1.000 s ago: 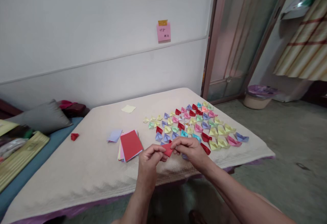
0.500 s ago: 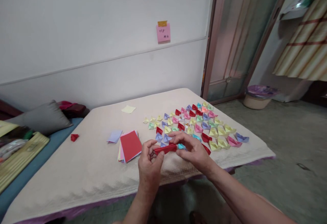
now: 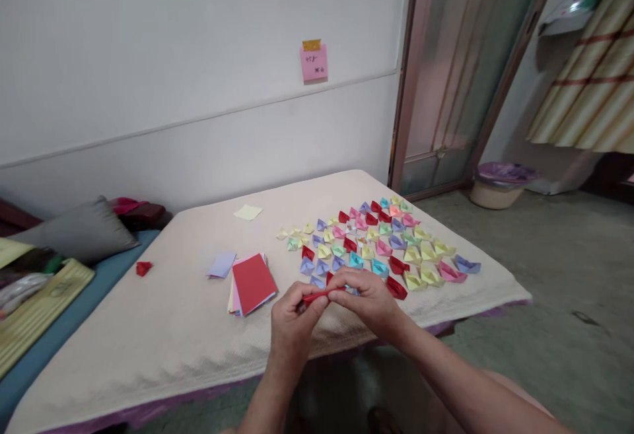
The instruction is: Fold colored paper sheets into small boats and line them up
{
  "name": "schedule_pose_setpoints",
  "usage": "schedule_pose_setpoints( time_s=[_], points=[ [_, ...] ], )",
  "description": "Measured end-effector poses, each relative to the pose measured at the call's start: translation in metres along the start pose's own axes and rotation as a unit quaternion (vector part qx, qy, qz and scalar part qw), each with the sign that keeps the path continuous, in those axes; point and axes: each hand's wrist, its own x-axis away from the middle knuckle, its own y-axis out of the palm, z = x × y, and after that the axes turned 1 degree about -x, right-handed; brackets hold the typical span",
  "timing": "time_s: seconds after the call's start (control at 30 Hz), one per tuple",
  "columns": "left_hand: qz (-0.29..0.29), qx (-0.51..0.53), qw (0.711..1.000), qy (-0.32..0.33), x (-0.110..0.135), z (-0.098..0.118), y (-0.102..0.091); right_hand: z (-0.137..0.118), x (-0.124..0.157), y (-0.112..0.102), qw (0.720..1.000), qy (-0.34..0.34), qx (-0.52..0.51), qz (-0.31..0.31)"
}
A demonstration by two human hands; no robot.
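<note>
Between my two hands is a small piece of folded red paper [image 3: 315, 297], partly hidden by the fingers. My left hand [image 3: 293, 312] pinches its left end, thumb on the near side. At its right end my right hand [image 3: 369, 298] closes thumb and fingers on the paper. Both hands hover over the near edge of the covered table. Just beyond them stand rows of small folded paper boats [image 3: 381, 247] in red, yellow, blue, pink and green. Left of my hands lies a stack of coloured paper sheets [image 3: 254, 283], red on top.
A folded lilac sheet [image 3: 222, 265] rests beside the stack, with a yellow sheet [image 3: 248, 212] farther back. A crumpled red piece [image 3: 143, 268] is at the left. A grey cushion [image 3: 92, 232] sits beyond the table's left side; a lined bin [image 3: 500, 184] stands on the floor at right.
My right hand has moved left and its fingers have closed down on the red paper. The hands are now nearer each other, and less of the paper shows.
</note>
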Motion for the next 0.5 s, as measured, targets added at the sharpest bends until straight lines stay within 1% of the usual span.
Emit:
schedule_pose_setpoints(
  time_s=[0.07, 0.17, 0.3, 0.4, 0.5],
  points=[
    [-0.004, 0.013, 1.000, -0.017, -0.001, 0.002, -0.002, -0.001, 0.000, 0.000, 1.000, 0.016, -0.005, 0.010],
    [0.010, 0.040, 0.998, -0.040, -0.001, 0.000, -0.003, 0.000, 0.000, -0.001, 0.998, 0.037, -0.012, 0.040],
    [0.022, 0.096, 0.994, -0.054, -0.002, -0.009, -0.002, -0.001, -0.001, -0.002, 0.999, 0.036, -0.003, 0.035],
    [0.013, 0.140, 0.988, -0.059, -0.002, -0.012, -0.002, -0.002, -0.001, -0.003, 0.999, 0.036, 0.009, 0.038],
    [0.004, 0.162, 0.985, -0.055, 0.000, -0.011, -0.003, -0.004, 0.000, -0.003, 0.998, 0.048, -0.001, 0.039]
  ],
)
